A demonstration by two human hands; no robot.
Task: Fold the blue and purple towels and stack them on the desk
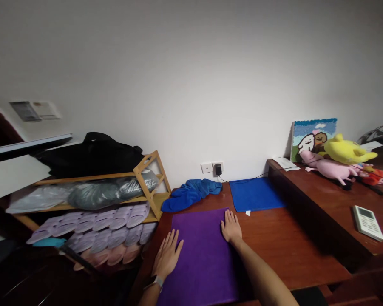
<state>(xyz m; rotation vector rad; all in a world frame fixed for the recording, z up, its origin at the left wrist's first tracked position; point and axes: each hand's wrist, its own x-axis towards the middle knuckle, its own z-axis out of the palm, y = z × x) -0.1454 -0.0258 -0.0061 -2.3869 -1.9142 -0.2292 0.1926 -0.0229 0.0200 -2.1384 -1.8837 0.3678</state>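
Here's the flat purple rectangular cloth (202, 263) on the glossy red-brown wooden table (274, 242), long axis running near to far. Left hand (167, 253) rests open on its left edge, right hand (231, 228) flat, fingers extended, by the far-right corner; neither grips anything.

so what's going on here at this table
A person's left hand rests at the left edge of a purple cloth spread flat on the wooden table; the right hand is near its far right corner. Beyond it lie a crumpled blue cloth and a flat blue one.
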